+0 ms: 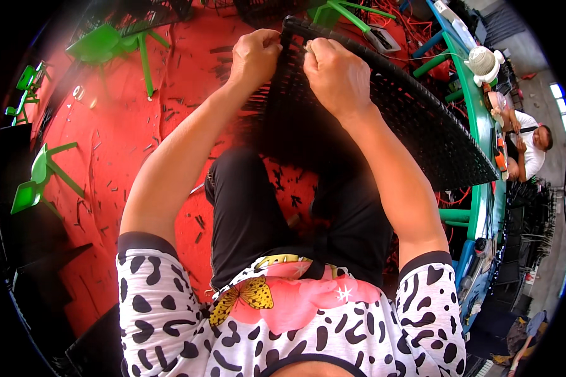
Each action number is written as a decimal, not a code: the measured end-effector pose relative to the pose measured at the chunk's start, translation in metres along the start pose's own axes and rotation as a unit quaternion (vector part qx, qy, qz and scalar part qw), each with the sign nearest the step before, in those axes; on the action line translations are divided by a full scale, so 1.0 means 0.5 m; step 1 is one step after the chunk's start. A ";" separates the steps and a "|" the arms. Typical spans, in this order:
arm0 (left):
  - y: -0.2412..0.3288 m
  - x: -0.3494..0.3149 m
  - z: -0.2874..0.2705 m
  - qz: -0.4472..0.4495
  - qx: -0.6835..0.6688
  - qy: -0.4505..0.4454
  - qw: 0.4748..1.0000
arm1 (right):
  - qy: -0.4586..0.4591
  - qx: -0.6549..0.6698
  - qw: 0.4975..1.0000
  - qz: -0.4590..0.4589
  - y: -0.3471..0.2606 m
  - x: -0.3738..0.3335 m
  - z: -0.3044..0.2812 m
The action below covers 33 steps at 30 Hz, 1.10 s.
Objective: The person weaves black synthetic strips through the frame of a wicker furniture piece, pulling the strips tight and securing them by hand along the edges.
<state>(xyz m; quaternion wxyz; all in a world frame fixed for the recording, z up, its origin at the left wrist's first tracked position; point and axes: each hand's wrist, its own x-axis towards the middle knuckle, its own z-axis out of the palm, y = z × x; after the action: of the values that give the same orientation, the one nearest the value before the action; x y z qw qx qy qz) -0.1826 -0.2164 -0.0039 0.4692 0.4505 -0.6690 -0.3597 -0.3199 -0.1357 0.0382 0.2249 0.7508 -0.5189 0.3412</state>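
Note:
A large black woven wicker piece [415, 107] stands tilted in front of my knees, its long rim slanting from top centre down to the right. Next to its upper corner my left hand [256, 60] is closed in a pinch, thumb against the bent fingers. My right hand [339, 75] is closed too, just inside the rim a short way to the right. Whatever lies between the fingertips of either hand is too small and dark to name. The lower part of the wicker falls into deep shadow between my legs.
Black scraps litter the red floor covering [119, 188]. Green plastic chairs [97, 44] stand at the left, another [41, 179] lower down. A long green-edged table [478, 138] runs along the right, with a white fan [483, 63] on it. Beyond it sits another person [534, 151].

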 end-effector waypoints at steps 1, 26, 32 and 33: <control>-0.013 0.003 0.002 0.038 0.014 0.023 0.999 | 0.001 0.001 1.000 -0.002 0.003 -0.001 0.000; 0.005 -0.010 -0.008 0.024 -0.025 0.002 0.999 | -0.037 -0.029 0.999 0.009 0.011 0.004 -0.020; 0.005 -0.013 -0.007 0.026 -0.045 -0.008 0.999 | -0.041 -0.035 0.999 0.005 0.012 0.011 -0.007; 0.000 -0.010 -0.006 0.026 -0.049 -0.010 0.998 | -0.035 -0.021 0.999 0.005 0.015 0.012 -0.002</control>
<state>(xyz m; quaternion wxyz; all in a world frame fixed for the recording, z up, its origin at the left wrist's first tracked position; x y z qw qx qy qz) -0.1789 -0.2119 -0.0044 0.4935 0.4058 -0.6666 -0.3840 -0.3258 -0.1414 0.0433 0.2203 0.7546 -0.5375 0.3052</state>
